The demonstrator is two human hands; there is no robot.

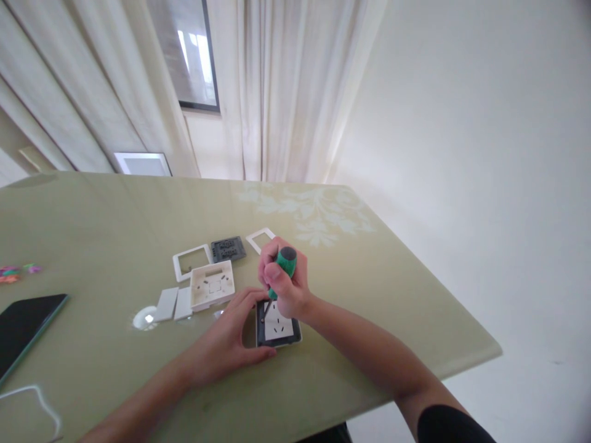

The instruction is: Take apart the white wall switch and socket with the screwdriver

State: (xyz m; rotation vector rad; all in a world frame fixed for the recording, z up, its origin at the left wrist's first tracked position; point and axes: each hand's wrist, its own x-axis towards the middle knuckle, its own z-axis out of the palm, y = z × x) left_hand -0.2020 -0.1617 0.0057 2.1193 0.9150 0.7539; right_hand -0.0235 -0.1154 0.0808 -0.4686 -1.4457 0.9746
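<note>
My right hand is wrapped round a screwdriver with a green handle and a dark cap. Its thin shaft slants down to a screw hole on the left side of a wall socket, which has a white face in a dark grey frame. Thumb and fingers of my left hand grip the socket's left side and hold it against the table. Left of it lie an open white back box, two white cover plates, a white frame and a dark grey socket part.
Behind my right hand lies another white frame. A dark tablet or phone, a white cable and small colourful pieces are at the left. The table ends at a slanting right edge near the wall.
</note>
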